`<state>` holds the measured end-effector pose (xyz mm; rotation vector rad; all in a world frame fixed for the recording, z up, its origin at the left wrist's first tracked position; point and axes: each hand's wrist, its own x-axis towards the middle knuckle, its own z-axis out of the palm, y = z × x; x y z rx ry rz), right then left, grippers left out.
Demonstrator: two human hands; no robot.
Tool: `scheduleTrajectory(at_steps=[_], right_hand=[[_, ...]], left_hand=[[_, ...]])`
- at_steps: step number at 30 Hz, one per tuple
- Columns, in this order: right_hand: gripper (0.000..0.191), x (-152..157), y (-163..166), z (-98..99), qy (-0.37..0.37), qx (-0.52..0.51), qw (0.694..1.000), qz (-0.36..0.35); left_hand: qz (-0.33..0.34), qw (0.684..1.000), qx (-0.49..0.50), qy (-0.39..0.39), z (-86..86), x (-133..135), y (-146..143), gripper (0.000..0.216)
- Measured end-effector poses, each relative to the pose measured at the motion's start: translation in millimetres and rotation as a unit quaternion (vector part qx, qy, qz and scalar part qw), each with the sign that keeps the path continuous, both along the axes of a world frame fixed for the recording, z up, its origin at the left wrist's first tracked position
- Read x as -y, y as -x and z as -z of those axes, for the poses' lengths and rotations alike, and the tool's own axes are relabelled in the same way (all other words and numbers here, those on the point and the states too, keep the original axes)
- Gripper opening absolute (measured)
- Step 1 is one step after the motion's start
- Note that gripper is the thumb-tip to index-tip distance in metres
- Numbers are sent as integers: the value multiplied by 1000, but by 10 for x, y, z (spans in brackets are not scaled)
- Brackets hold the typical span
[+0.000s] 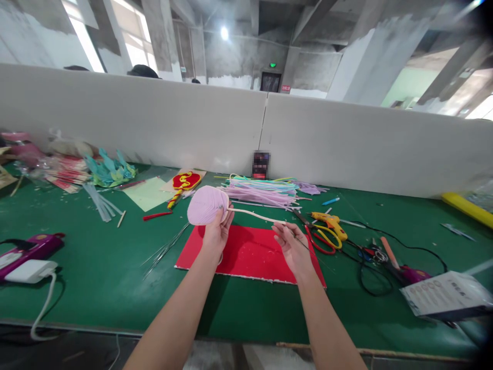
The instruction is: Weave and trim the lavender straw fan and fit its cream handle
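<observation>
My left hand (pixel 219 232) is closed on the edge of a lilac round piece (pixel 204 204) with a ribbed, yarn-like surface. From the piece's right edge a cream strand (pixel 254 213) runs to the right. My right hand (pixel 293 245) pinches the far end of this strand, and a thin dark wire shows by its fingers. Below both hands lies a red board (pixel 246 257) with a pale, rough front edge. Behind the strand is a bundle of lilac and mint fuzzy stems (pixel 265 192).
Right of the board are red-and-yellow scissors (pixel 321 239), a yellow glue gun (pixel 331 225) and a white box (pixel 442 293). Thin wires (pixel 165 252) lie left. A red-and-yellow fan shape (pixel 187 180) sits behind. A purple power strip (pixel 38 246) lies far left; a white partition (pixel 173 123) stands at the back.
</observation>
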<state>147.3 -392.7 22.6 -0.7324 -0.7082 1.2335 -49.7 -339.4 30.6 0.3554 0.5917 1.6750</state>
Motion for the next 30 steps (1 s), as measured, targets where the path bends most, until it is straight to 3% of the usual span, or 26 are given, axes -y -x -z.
scheduleTrajectory(at_steps=[4,7,10,12,14,16,18,22,25,30], right_hand=[[18,-53,-111,-31,-41,5,996,78],[28,29,-168,-142,-79,36,993,80],[28,262,-115,-244,-71,106,992,-6],[24,450,-8,-272,-44,221,968,-108],[25,602,140,-266,-35,229,958,-171],[27,673,298,-241,-34,181,965,-186],[17,649,435,-215,-25,127,978,-163],[4,418,576,-235,48,-71,996,-2],[27,286,618,-326,114,-257,958,62],[42,398,715,-481,146,-442,885,-2]], left_hand=[[-8,998,52,30,17,-9,40,17],[-2,997,60,39,18,-3,57,18],[9,998,55,41,8,9,41,16],[12,998,40,37,-1,18,20,16],[12,999,24,39,-7,27,1,16],[17,999,15,43,-8,39,-17,16],[26,999,7,43,-2,55,-38,16],[22,997,-49,52,26,102,-111,19],[-6,992,-112,59,35,139,-177,24],[-67,979,-181,69,-7,169,-231,22]])
